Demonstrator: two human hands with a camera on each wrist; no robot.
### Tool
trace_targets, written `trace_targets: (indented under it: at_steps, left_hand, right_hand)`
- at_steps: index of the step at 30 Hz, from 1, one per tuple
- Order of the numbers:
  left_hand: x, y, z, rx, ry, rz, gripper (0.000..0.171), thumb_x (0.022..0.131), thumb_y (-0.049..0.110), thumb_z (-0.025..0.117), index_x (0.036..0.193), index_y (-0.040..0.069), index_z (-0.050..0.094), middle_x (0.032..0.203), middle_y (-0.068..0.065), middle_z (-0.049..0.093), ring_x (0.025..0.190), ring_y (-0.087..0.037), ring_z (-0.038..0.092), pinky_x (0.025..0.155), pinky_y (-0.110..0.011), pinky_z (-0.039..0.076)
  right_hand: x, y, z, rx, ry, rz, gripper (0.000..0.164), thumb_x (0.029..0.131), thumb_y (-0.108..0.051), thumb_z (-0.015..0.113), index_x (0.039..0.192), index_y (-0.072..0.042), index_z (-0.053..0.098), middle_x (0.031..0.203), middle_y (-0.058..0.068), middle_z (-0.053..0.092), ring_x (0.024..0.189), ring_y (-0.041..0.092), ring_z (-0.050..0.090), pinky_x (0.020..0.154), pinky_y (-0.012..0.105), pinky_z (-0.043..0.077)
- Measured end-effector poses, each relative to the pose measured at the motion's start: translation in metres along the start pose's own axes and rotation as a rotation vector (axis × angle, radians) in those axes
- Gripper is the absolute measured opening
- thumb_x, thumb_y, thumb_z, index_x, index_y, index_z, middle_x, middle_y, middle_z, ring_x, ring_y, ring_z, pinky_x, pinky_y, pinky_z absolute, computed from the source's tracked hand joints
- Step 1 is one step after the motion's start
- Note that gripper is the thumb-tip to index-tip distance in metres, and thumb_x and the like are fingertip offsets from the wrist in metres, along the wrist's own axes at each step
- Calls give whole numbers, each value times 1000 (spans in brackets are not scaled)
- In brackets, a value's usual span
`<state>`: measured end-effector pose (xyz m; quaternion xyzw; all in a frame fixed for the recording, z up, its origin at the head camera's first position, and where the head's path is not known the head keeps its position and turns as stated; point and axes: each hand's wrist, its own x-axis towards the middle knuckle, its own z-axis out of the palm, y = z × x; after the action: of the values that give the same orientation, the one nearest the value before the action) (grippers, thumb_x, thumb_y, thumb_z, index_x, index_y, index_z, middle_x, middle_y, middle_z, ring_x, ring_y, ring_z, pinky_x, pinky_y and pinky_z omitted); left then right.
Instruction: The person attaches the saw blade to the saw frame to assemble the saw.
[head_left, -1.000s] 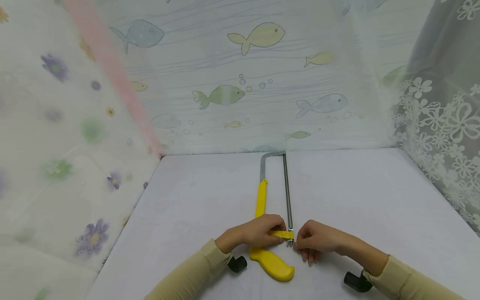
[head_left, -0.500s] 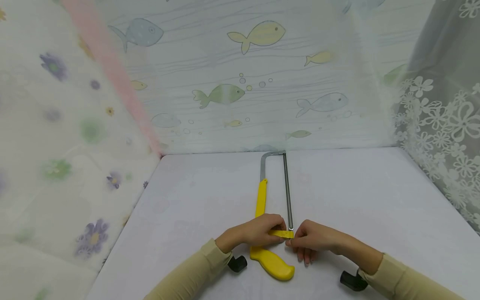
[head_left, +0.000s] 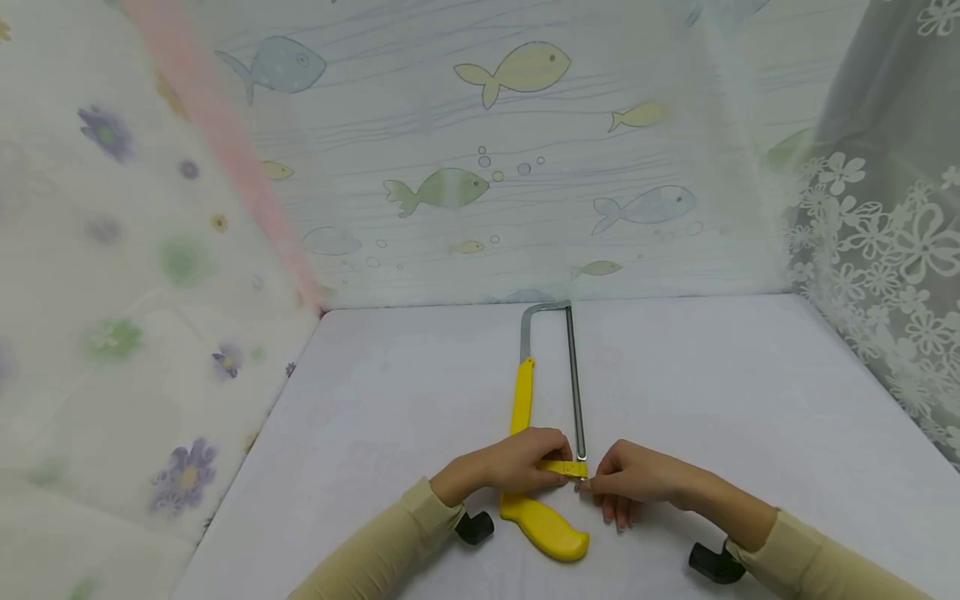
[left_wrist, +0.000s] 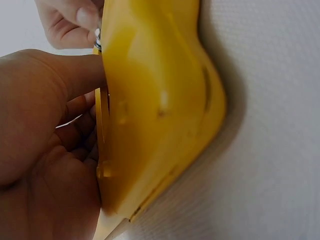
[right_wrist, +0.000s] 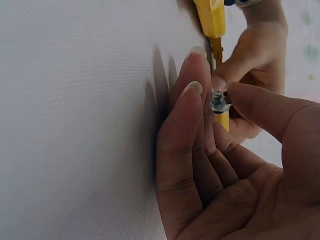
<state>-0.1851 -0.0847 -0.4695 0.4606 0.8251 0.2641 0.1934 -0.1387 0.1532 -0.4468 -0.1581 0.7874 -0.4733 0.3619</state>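
A hacksaw (head_left: 522, 396) with a yellow handle (head_left: 551, 533) lies on the white table, its grey frame pointing to the far edge. My left hand (head_left: 521, 462) grips its yellow crosspiece near the handle, thumb on the near side and fingers beyond. The blade (head_left: 575, 383) runs along the saw's right side. At its near end sits a small metal wing nut (right_wrist: 218, 102), pinched by my right hand (head_left: 637, 473) between thumb and index finger. The other right fingers hang loosely curled beside the nut, close over the cloth in the right wrist view.
The white cloth-covered table (head_left: 405, 375) ends at a fish-print curtain (head_left: 525, 125) behind the saw's tip. A flowered sheet (head_left: 150, 333) borders the left side, and lace (head_left: 885, 242) hangs on the right. Black wrist-camera mounts (head_left: 716, 563) stick out below both sleeves.
My right fingers moved left over the wing nut, then back slightly right, so the nut shows again. The left hand and the hacksaw have stayed in place.
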Motion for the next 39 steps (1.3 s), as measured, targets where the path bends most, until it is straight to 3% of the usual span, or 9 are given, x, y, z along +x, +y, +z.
trace_targets:
  at_steps: [10, 27, 39]
  left_hand:
    - [0, 0, 2, -13, 10, 4, 13, 100, 17, 68, 110, 11, 63, 101, 7, 61, 88, -2, 52, 82, -14, 45]
    - [0, -1, 1, 11, 10, 22, 14, 100, 17, 68, 111, 10, 63, 103, 5, 62, 89, -2, 52, 83, -13, 44]
    - [0, -1, 1, -12, 5, 17, 13, 100, 15, 67, 111, 9, 63, 103, 5, 61, 89, -2, 51, 83, -13, 45]
  right_hand:
    - [0, 5, -2, 33, -18, -30, 24, 97, -17, 69, 83, 2, 72, 65, 7, 66, 52, 13, 62, 50, 22, 49]
    - [3, 0, 1, 18, -20, -55, 23, 95, -10, 68, 78, 4, 71, 64, 8, 65, 51, 13, 61, 48, 21, 48]
    - [8, -5, 5, -19, 5, -10, 35, 98, -29, 69, 78, -1, 74, 66, 10, 69, 49, 13, 62, 48, 23, 47]
